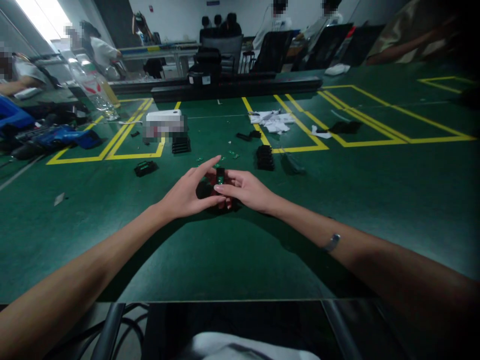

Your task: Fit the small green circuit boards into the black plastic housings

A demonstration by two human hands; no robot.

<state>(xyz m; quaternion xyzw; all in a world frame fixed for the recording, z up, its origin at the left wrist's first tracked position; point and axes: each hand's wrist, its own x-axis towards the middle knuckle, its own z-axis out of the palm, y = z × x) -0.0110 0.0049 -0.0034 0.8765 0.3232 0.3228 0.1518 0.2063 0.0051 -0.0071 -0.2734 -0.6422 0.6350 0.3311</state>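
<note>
Two bare hands meet over a green worktop [210, 260], with one small black-and-green piece [220, 176] between them, as I follow from a distance through the head camera. My right hand [253, 192] has the piece clamped, its thumb across the near end and its fingers curled behind. My left hand [187, 192] comes in from the other side, thumb and forefinger spread wide around the piece; whether its shadowed fingers touch the piece, I cannot tell. I judge the step to be close two-handed work on this single part, with the right hand steadying and the left free to adjust. As I read it, the next move calls for a light, exact touch from the left fingertips while the right keeps its pinch, since so small a part could slip or turn. The piece sits upright, mostly in front of the right fingertips and within the left hand's open span. Just beyond lie loose green bits [234, 155], flanked by one black stack [264, 157] to the right and another dark stack [181, 144] to the left. Nearer the left forearm's side rests a black part with green inside [145, 168], well apart from both hands.
</note>
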